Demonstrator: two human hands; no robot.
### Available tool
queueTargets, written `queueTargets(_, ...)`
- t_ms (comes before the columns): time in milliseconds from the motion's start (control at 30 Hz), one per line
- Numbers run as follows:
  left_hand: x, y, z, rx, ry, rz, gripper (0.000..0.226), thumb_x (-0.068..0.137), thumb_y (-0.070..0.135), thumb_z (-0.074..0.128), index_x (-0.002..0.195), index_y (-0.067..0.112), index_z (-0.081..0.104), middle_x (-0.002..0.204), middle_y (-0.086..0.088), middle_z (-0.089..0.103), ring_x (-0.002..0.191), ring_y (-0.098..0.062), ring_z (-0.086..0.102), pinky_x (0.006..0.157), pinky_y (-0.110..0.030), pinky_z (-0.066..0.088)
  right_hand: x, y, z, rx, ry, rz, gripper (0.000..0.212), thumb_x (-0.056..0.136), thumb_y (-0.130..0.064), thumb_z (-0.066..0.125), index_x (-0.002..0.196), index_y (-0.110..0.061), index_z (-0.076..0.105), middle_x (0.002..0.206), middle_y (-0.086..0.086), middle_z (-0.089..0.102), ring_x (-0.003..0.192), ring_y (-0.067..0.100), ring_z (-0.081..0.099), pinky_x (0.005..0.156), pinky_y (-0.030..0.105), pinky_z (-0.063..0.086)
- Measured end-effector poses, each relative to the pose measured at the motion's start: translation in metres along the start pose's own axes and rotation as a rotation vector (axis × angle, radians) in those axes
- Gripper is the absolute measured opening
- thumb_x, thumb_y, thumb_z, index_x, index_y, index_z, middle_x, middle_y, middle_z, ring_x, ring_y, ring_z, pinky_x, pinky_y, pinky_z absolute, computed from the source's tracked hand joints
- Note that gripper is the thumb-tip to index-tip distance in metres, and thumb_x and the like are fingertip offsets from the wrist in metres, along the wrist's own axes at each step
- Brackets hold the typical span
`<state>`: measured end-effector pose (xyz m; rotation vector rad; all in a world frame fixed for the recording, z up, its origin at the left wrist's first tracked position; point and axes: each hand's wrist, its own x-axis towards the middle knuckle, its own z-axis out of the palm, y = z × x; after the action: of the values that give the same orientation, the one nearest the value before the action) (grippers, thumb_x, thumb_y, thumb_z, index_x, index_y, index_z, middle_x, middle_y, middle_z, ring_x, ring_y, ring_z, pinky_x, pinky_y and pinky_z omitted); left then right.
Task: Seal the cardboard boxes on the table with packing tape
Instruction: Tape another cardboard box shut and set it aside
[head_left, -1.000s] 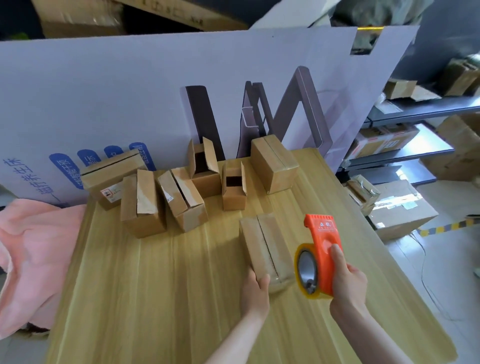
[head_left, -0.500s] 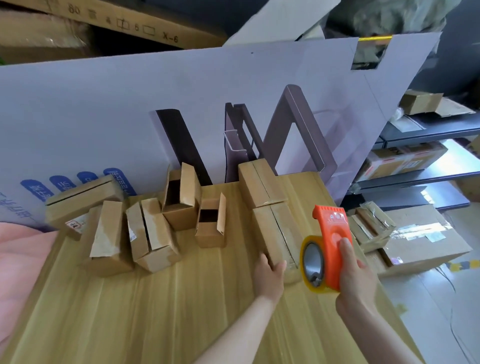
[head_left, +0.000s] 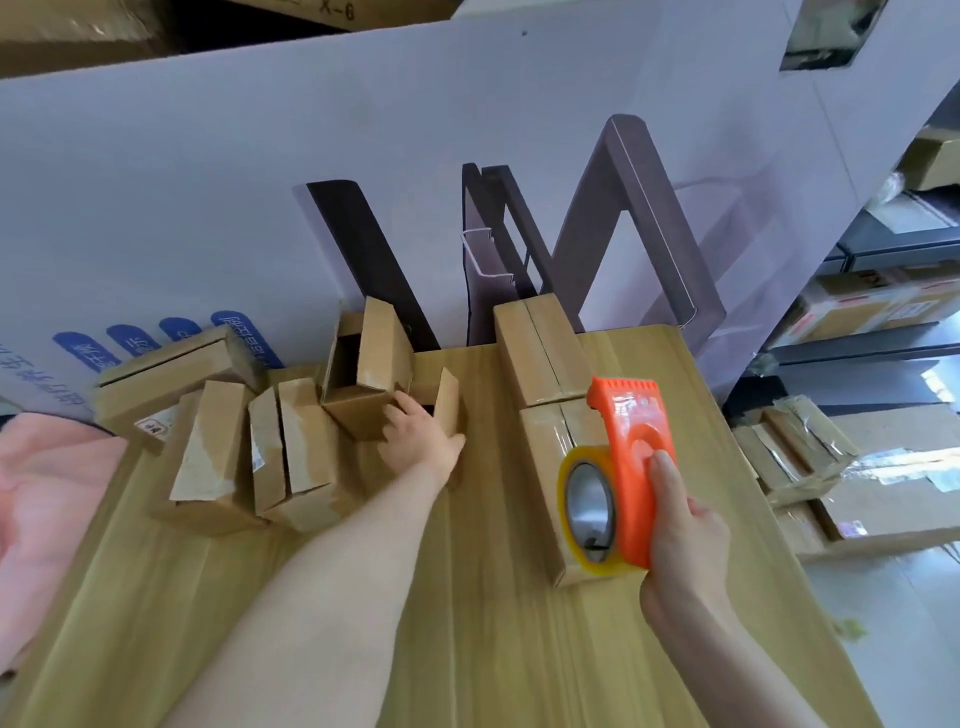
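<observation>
Across the middle of the head view, seven cardboard boxes sit on one wooden table: four cluster at centre left, two lie end to end at centre right, and one small open box stands between the groups. One left hand lies against that small box, fingers spread; whether it grips, I cannot tell. At lower right, one right hand wraps around one orange tape dispenser carrying one tape roll, overlapping the nearer taped box.
</observation>
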<state>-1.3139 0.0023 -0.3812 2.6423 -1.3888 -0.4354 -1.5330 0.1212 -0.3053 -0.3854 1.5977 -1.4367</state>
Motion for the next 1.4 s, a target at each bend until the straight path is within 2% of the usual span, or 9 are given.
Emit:
queueTargets(167, -0.004, -0.017, 0.014, 0.168, -0.072, 0.271, 0.084, 0.085, 0.038, 0.067, 0.149, 0.012, 0.019, 0.151, -0.016, 0.03, 0.132, -0.034, 0.038, 0.1, -0.04, 0.044, -0.023, 0.009, 0.008, 0.009, -0.026, -0.003, 0.04, 0.085, -0.041, 0.068, 0.06, -0.012, 0.056, 0.053, 0.002, 0.054, 0.05, 0.017, 0.051, 0.051, 0.027, 0.04)
queueTargets(333, -0.055, -0.082, 0.011, -0.08, -0.18, 0.574, 0.079, 0.08, 0.014, 0.066, 0.149, 0.022, 0.029, 0.157, -0.002, 0.025, 0.142, -0.027, 0.025, 0.115, -0.038, 0.026, -0.063, 0.016, 0.013, -0.039, -0.052, 0.01, 0.04, 0.086, -0.041, 0.067, 0.06, -0.011, 0.059, 0.061, 0.009, 0.056, 0.054, 0.02, 0.053, 0.053, 0.029, 0.041)
queueTargets(567, -0.149, -0.242, -0.003, 0.048, -0.248, 0.812, 0.051, 0.097, 0.03, 0.049, 0.146, 0.031, 0.033, 0.157, 0.012, 0.021, 0.145, -0.012, 0.015, 0.118, -0.03, 0.014, -0.151, 0.052, 0.001, -0.089, -0.08, 0.08, 0.037, 0.085, -0.041, 0.068, 0.064, -0.011, 0.065, 0.063, 0.01, 0.061, 0.056, 0.02, 0.056, 0.056, 0.03, 0.043)
queueTargets(700, -0.196, -0.318, -0.013, 0.036, -0.18, 0.901, 0.05, 0.084, 0.007, 0.067, 0.129, 0.025, 0.056, 0.146, 0.007, 0.044, 0.139, -0.018, 0.036, 0.115, -0.046, 0.027, -0.204, 0.089, -0.011, -0.194, -0.099, 0.098, 0.041, 0.085, -0.04, 0.068, 0.058, -0.011, 0.057, 0.046, -0.001, 0.055, 0.043, 0.012, 0.05, 0.041, 0.021, 0.039)
queueTargets(800, -0.219, -0.337, -0.007, -0.096, -0.198, 0.976, 0.061, 0.079, -0.013, 0.054, 0.127, 0.024, 0.059, 0.149, 0.01, 0.038, 0.143, -0.015, 0.023, 0.118, -0.041, 0.01, -0.235, 0.113, -0.022, -0.276, -0.15, 0.113, 0.041, 0.084, -0.041, 0.068, 0.061, -0.008, 0.06, 0.05, 0.006, 0.057, 0.048, 0.018, 0.051, 0.048, 0.027, 0.037)
queueTargets(1033, -0.217, -0.329, -0.016, -0.182, -0.308, 0.897, 0.047, 0.089, -0.01, 0.043, 0.119, 0.02, 0.065, 0.148, 0.009, 0.04, 0.145, -0.016, 0.023, 0.117, -0.023, -0.002, -0.264, 0.134, -0.021, -0.446, -0.29, 0.105, 0.041, 0.085, -0.036, 0.07, 0.057, -0.009, 0.058, 0.046, 0.003, 0.058, 0.039, 0.013, 0.055, 0.038, 0.019, 0.038)
queueTargets(1200, -0.214, -0.33, -0.03, -0.223, -0.376, 0.841, 0.029, 0.084, 0.007, 0.061, 0.107, 0.021, 0.07, 0.132, 0.009, 0.057, 0.13, -0.014, 0.044, 0.107, -0.032, 0.032, -0.268, 0.141, -0.011, -0.614, -0.468, 0.054, 0.039, 0.083, -0.036, 0.074, 0.053, -0.013, 0.063, 0.046, 0.005, 0.06, 0.038, 0.018, 0.056, 0.034, 0.021, 0.04)
queueTargets(1300, -0.221, -0.339, -0.04, -0.428, -0.245, 0.657, 0.025, 0.084, 0.007, 0.062, 0.098, 0.024, 0.073, 0.109, 0.014, 0.067, 0.107, -0.008, 0.058, 0.087, -0.023, 0.044, -0.267, 0.141, -0.011, -0.673, -0.538, 0.046, 0.033, 0.087, -0.034, 0.07, 0.063, -0.011, 0.067, 0.05, 0.006, 0.064, 0.039, 0.02, 0.059, 0.032, 0.025, 0.042)
queueTargets(1400, -0.221, -0.343, -0.053, -0.727, -0.151, 0.252, 0.018, 0.094, 0.021, 0.057, 0.1, 0.02, 0.074, 0.097, 0.008, 0.073, 0.093, -0.012, 0.067, 0.081, -0.027, 0.052, -0.267, 0.143, -0.013, -0.708, -0.573, 0.023, 0.033, 0.084, -0.037, 0.071, 0.063, -0.012, 0.066, 0.052, 0.008, 0.066, 0.04, 0.022, 0.061, 0.032, 0.025, 0.043)
